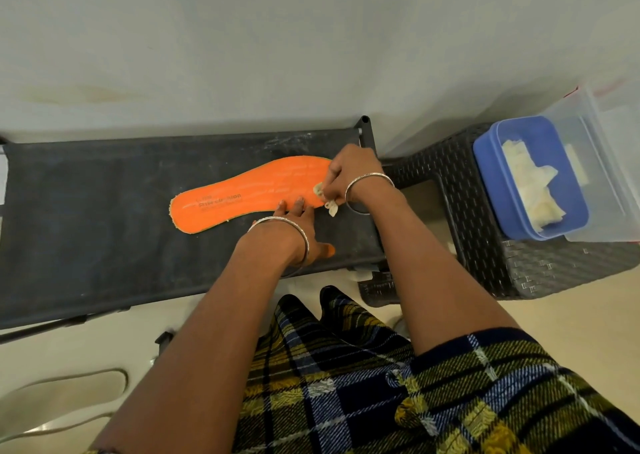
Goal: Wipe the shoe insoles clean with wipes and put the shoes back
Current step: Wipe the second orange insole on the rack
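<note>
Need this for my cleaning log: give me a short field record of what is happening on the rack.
item: orange insole, flat on the dark fabric rack top
left hand: fingers straight, pressing down the insole's near edge
right hand: pinches a crumpled wipe at the insole's right end
supply: open blue tub holding spare wipes, on the black woven stool right of the rack
</note>
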Action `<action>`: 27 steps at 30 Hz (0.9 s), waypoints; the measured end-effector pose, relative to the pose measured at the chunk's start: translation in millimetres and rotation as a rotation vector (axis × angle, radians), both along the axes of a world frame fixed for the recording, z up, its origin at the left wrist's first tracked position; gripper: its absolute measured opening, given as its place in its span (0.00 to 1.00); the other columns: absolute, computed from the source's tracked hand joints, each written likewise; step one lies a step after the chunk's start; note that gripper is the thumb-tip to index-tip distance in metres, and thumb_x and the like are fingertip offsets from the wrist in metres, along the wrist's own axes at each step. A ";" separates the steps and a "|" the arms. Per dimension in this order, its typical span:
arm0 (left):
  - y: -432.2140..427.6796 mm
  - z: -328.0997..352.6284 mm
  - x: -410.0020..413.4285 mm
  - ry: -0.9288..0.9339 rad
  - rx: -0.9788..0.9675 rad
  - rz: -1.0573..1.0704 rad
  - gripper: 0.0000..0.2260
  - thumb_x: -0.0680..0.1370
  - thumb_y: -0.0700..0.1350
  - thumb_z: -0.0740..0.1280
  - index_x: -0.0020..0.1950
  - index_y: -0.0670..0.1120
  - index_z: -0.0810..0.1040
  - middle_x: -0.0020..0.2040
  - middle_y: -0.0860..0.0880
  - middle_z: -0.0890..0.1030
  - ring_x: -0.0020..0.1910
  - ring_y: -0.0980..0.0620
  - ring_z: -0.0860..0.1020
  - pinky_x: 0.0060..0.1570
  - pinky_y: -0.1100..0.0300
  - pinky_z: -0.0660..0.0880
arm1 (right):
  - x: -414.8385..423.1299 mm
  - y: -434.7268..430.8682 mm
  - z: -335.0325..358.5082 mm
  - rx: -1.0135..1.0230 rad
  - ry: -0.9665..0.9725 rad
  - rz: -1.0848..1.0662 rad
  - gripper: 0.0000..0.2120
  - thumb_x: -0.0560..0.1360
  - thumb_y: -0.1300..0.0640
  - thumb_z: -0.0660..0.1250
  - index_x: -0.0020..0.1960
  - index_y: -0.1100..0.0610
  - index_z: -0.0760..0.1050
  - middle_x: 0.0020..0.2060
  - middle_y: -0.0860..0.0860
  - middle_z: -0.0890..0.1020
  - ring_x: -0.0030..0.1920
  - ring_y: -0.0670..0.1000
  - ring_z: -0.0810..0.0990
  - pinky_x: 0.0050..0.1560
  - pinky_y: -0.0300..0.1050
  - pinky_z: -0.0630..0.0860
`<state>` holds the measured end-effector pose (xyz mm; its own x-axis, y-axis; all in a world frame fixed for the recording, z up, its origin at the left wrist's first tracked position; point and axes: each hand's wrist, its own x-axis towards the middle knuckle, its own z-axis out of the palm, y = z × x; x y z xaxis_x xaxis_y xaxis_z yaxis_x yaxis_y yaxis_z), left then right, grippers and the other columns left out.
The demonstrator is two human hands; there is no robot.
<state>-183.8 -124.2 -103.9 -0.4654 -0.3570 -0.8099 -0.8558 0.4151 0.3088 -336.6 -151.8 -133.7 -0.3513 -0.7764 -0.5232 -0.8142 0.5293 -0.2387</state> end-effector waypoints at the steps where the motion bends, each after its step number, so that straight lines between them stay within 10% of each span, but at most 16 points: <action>1: 0.0 -0.2 0.1 0.002 0.000 0.003 0.40 0.79 0.62 0.59 0.79 0.46 0.38 0.79 0.48 0.37 0.78 0.41 0.39 0.76 0.44 0.47 | -1.7 -0.2 -1.6 -0.042 0.019 -0.039 0.10 0.64 0.54 0.77 0.44 0.56 0.84 0.43 0.55 0.85 0.47 0.55 0.84 0.52 0.51 0.82; 6: -0.3 -0.9 0.7 0.009 -0.001 0.009 0.40 0.80 0.61 0.59 0.79 0.46 0.39 0.79 0.48 0.38 0.78 0.41 0.39 0.76 0.44 0.47 | -6.2 1.8 -3.1 -0.235 0.120 -0.103 0.06 0.71 0.56 0.74 0.46 0.57 0.84 0.46 0.55 0.85 0.52 0.57 0.82 0.55 0.51 0.80; 13: -0.9 -5.8 -0.3 0.000 -0.006 0.002 0.40 0.79 0.62 0.59 0.79 0.46 0.39 0.79 0.48 0.38 0.78 0.41 0.39 0.75 0.42 0.49 | -9.1 2.2 0.9 0.078 0.034 -0.075 0.19 0.61 0.52 0.81 0.48 0.59 0.83 0.45 0.56 0.85 0.47 0.56 0.85 0.51 0.52 0.83; 27: -0.6 -4.8 -1.2 0.016 0.001 0.030 0.40 0.79 0.60 0.60 0.79 0.46 0.39 0.79 0.49 0.37 0.78 0.43 0.41 0.76 0.44 0.50 | 7.2 -3.8 -2.6 -0.416 -0.030 -0.143 0.01 0.72 0.59 0.75 0.42 0.55 0.85 0.42 0.52 0.86 0.47 0.55 0.84 0.55 0.50 0.80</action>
